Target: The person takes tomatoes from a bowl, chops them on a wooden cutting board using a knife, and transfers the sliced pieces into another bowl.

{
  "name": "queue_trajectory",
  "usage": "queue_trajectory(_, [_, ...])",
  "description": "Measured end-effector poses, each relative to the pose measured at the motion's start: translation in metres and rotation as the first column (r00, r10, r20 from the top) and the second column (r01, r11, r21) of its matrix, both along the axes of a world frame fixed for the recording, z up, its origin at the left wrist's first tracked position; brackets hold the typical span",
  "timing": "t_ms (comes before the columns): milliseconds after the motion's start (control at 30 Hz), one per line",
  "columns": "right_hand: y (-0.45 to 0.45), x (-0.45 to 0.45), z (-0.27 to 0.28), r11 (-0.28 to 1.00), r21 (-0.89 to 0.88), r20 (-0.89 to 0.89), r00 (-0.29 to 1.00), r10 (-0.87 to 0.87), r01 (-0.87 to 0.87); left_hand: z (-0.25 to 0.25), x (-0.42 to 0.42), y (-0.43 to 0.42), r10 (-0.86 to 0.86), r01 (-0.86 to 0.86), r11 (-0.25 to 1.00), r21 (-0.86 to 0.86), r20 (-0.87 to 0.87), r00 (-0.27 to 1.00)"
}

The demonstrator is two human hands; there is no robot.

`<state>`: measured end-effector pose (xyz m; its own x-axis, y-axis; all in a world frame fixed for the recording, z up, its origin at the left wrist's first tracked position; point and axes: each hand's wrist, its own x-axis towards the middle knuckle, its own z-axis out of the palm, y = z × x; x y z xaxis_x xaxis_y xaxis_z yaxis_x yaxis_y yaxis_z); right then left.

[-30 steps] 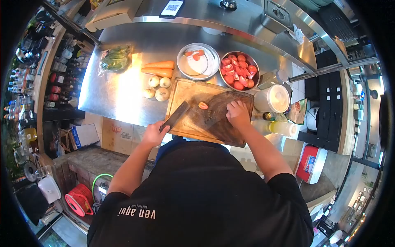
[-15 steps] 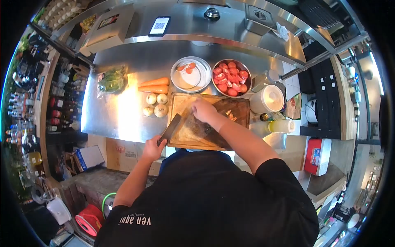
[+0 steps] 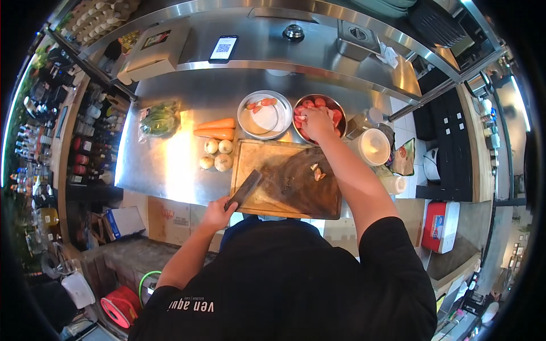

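Note:
My left hand [image 3: 217, 213] is wrapped around the handle of a broad-bladed knife [image 3: 248, 186], whose blade lies over the left part of the wooden cutting board [image 3: 256, 207]. My right hand [image 3: 317, 122] reaches into a metal bowl of cut tomatoes [image 3: 319, 103]; its fingertips are among the pieces, and their grip is hidden. Beside that bowl, a second metal bowl [image 3: 245, 130] holds a few tomato pieces [image 3: 267, 102] and a pale round item. Small brownish scraps [image 3: 318, 171] rest on the board's right side.
Carrots [image 3: 215, 128], several onions [image 3: 223, 162] and bagged greens [image 3: 159, 119] lie left of the board. To the right stand a lidded tub [image 3: 373, 146] and a bottle [image 3: 393, 184]. A steel shelf [image 3: 256, 48] with a phone [image 3: 223, 49] spans the far side.
My right hand has gone from above the cutting board into the tomato bowl. More tomato shows in the left bowl. The knife has shifted slightly right, and the camera view has moved.

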<state>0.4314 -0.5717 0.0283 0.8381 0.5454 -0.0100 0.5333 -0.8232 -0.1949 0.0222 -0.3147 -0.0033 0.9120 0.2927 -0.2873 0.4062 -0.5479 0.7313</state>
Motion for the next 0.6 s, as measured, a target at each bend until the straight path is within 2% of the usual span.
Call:
queue_trajectory(167, [-0.002,-0.008,-0.003,0.998,0.02,0.095,0.993,0.065,-0.068,-0.005,0.001,-0.01,-0.02,0.019,0.999,0.048,0.02,1.0])
queue_trajectory(233, [-0.001,-0.012,-0.005,0.985,0.147,0.023,0.996,0.089,-0.091,-0.006,0.0,-0.013,-0.024,0.024,0.999,0.04,0.002,1.0])
queue_trajectory(367, [-0.003,-0.025,0.009,0.978,0.178,-0.012,0.994,0.109,-0.105,-0.006,-0.002,-0.018,-0.029,0.029,0.999,0.04,-0.003,1.0])
queue_trajectory(467, [-0.005,-0.061,0.025,0.962,0.264,-0.072,0.993,0.098,-0.076,-0.002,-0.001,-0.024,0.005,-0.006,0.998,0.068,0.019,1.0])
queue_trajectory(500, [-0.009,-0.081,0.016,0.917,0.364,-0.039,0.981,0.192,-0.165,-0.001,-0.002,-0.025,0.026,-0.027,0.997,0.077,0.02,0.999])
queue_trajectory(533, [-0.013,-0.103,0.006,0.853,0.459,-0.003,0.96,0.281,-0.248,-0.009,-0.004,-0.025,0.069,-0.069,0.997,0.017,0.01,0.998])
queue_trajectory(600, [-0.013,-0.147,-0.025,0.874,0.411,-0.116,0.936,0.332,-0.259,-0.014,-0.006,-0.027,0.128,-0.127,0.992,-0.017,0.012,0.992])
